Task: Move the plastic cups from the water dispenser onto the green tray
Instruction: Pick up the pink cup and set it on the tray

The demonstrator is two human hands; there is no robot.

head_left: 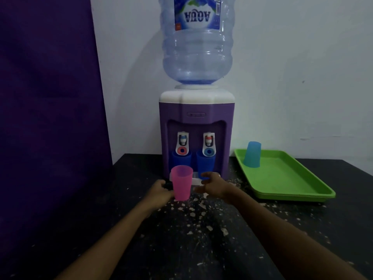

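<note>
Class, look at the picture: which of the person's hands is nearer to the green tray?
The right. The right hand is open in front of the dispenser, between the pink cup and the green tray. The left hand holds the pink cup from its far side.

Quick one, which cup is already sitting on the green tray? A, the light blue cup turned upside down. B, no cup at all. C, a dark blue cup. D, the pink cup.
A: the light blue cup stands upside down at the far corner of the green tray, while the pink cup is in the left hand.
</note>
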